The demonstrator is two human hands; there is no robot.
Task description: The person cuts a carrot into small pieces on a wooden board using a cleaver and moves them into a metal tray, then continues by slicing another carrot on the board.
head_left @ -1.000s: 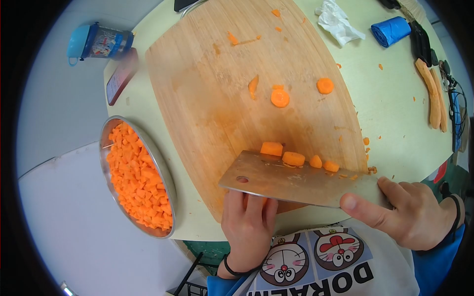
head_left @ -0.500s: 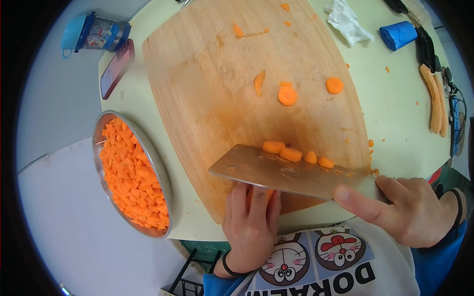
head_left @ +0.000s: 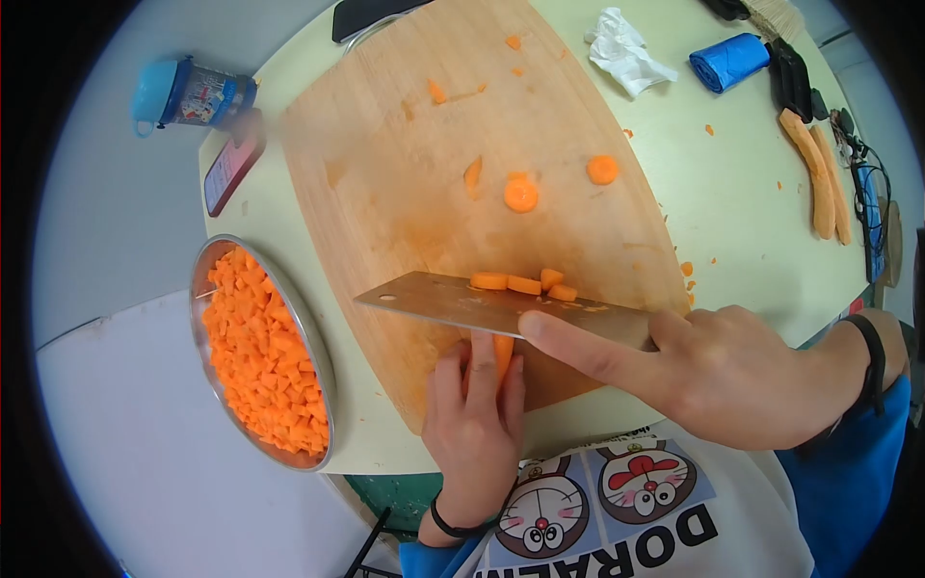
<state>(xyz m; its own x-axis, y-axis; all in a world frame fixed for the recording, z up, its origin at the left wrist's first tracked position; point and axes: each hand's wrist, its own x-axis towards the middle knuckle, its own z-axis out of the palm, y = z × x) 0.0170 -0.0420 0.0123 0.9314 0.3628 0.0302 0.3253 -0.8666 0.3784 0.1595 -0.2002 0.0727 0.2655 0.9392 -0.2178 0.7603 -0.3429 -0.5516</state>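
**My fingertips (head_left: pixel 482 343) lay close by the edge of the cleaver (head_left: pixel 453 301)**

My left hand (head_left: pixel 472 433) was closed around a carrot (head_left: pixel 503 354) near the lower edge of the cutting board (head_left: pixel 568 116). My right hand (head_left: pixel 742 380) gripped the cleaver, its index finger stretched along the flat of the blade.

The likeliest trouble, I judged, was a nick: one left finger reached right up to the blade, and its tip could be caught if the carrot rolled or the edge drifted. Damp, smooth carrot could slip in my grip too. The carrot pieces (head_left: pixel 489 280) lined up along the blade's far side could be shoved about by a sideways push, and the round slice (head_left: pixel 603 170) near the board's side might be knocked onto the counter (head_left: pixel 732 202).

The blade was broad, flat metal with a small hole near its far corner, its face smeared with orange scraps. The board was pale, grained wood with curved sides and darker, wet-looking stains. Another disc (head_left: pixel 521 196) showed a paler core. To my left, the shiny metal bowl (head_left: pixel 311 342) held a heap of diced carrot (head_left: pixel 265 356), small, blocky and bright. Crumpled white paper (head_left: pixel 621 53) lay soft beside a smooth blue roll (head_left: pixel 729 63).
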